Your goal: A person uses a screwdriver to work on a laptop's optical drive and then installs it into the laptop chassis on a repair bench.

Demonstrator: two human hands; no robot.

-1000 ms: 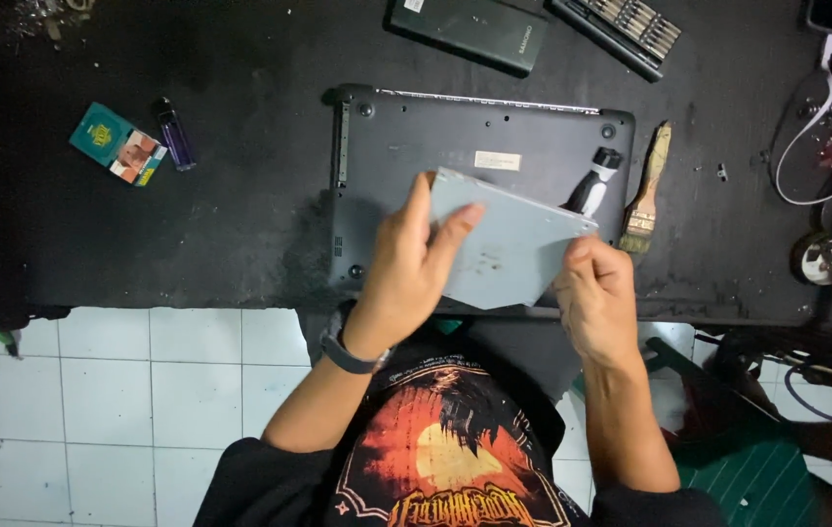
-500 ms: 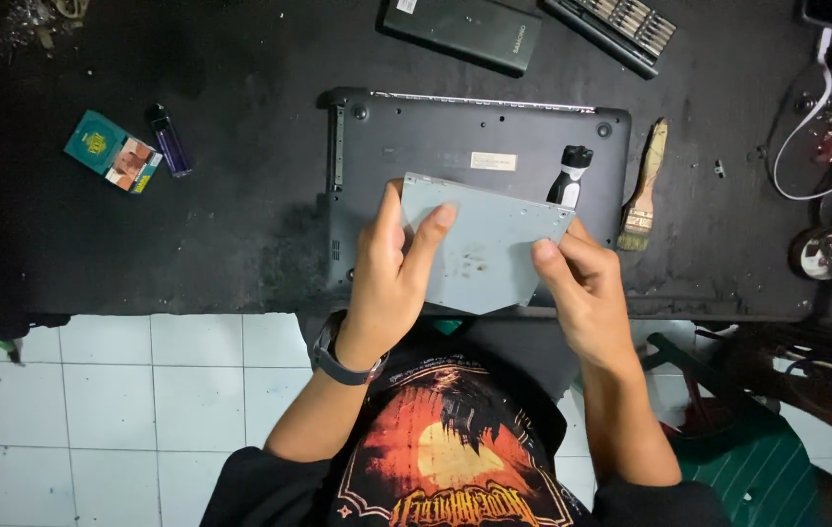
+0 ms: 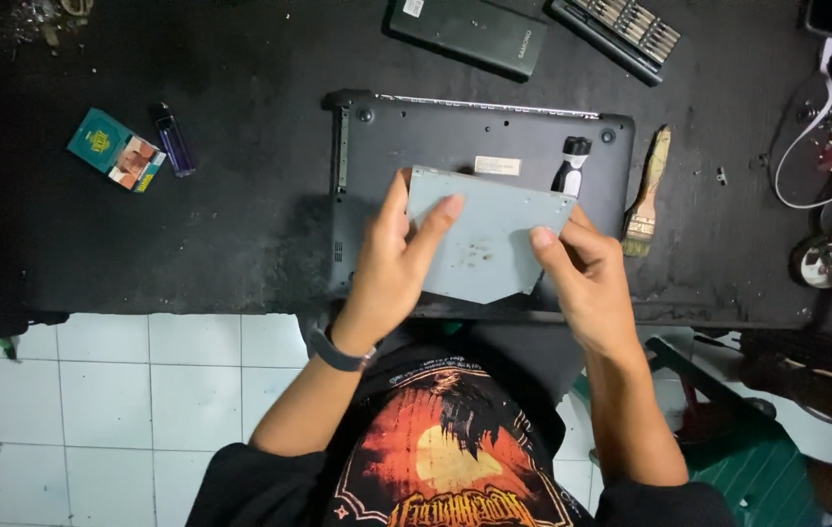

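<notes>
A: Scanning left to right. Green packet [image 3: 116,148] and purple lighter [image 3: 173,139] lying side by side, far left on the black table [image 3: 65,244].

B: Hands?

A: Left hand [image 3: 392,268] gripping the grey plate [image 3: 484,234] at its left edge, thumb up along the side, fingers spread flat across the face. Dark watch [image 3: 338,353] sitting on that wrist.

B: Plate position?

A: Being held between both hands, tilted, hovering over the near half of the laptop [image 3: 479,137]. Laptop lying bottom-up on the table, well behind the plate's lower edge. Cannot tell whether plate is touching the laptop.

B: Right side?

A: Right hand [image 3: 587,278] pinching the plate's right corner, thumb on top, other fingers curled beneath. Both hands closed on the plate, none free.

B: Around it?

A: Black-and-white screwdriver [image 3: 570,166] lying on the laptop just past the plate's top right corner. Brush [image 3: 646,190] lying just right of the laptop, bristles pointing toward the near edge. Further back: dark box [image 3: 470,34], bit set [image 3: 621,24]. White cable [image 3: 816,146] looping at far right, near a clutter of small parts too blurred for naming.
</notes>
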